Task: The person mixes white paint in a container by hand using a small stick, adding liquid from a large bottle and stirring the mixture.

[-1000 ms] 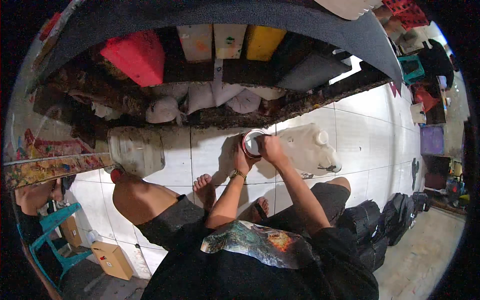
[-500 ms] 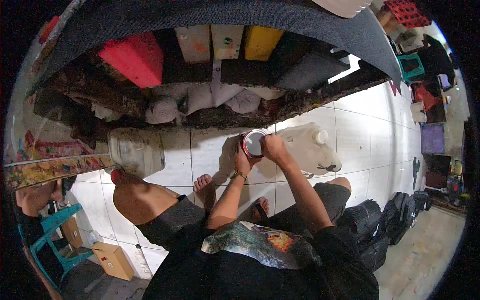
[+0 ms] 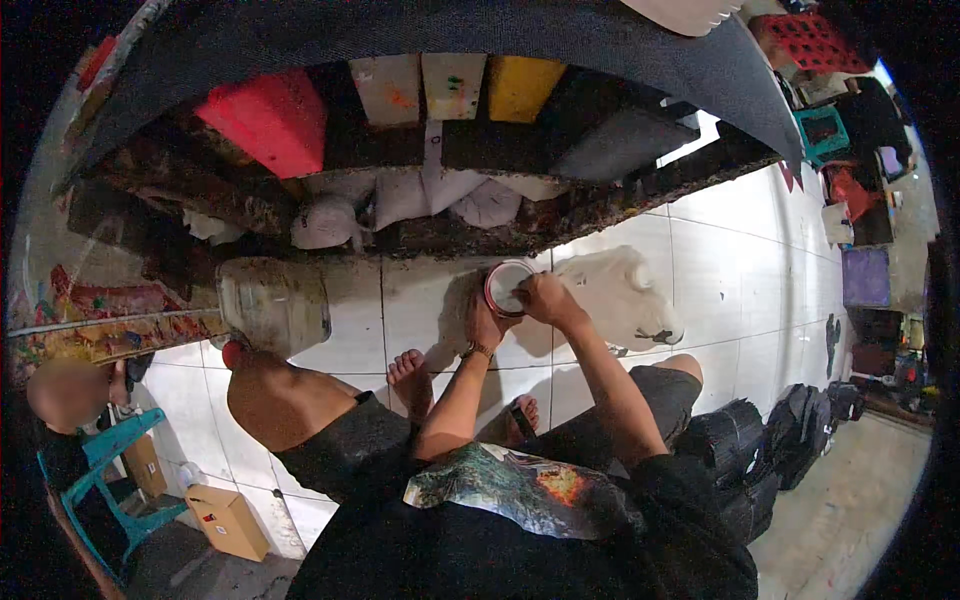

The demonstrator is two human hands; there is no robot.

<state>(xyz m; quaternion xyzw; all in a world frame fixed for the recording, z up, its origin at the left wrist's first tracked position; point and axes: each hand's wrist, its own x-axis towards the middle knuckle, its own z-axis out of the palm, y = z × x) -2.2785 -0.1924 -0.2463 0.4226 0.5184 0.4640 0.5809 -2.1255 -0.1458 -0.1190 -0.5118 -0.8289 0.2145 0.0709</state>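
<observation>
Between my knees, a round can (image 3: 509,276) with a red-and-white rim and a pale inside is gripped from its left by my left hand (image 3: 486,322), which wears a watch at the wrist. My right hand (image 3: 550,305) is closed at the can's right rim, fingertips over the opening; whether it holds anything small is hidden. Behind my right hand a whitish plastic jerrycan (image 3: 625,290) lies on the tiles. A cloudy plastic container (image 3: 272,300) is on the floor to my left.
A dark rack (image 3: 380,30) ahead bears red, white, yellow and grey blocks above pale bags (image 3: 400,200). Black bundles (image 3: 720,440) are at right, cardboard boxes (image 3: 225,525) at lower left. Another person (image 3: 60,450) is at far left by a teal plastic chair (image 3: 125,430).
My hands and the can stay in place, with slight movement of my right fingers at the rim. The other person's head has come further into view at the far left.
</observation>
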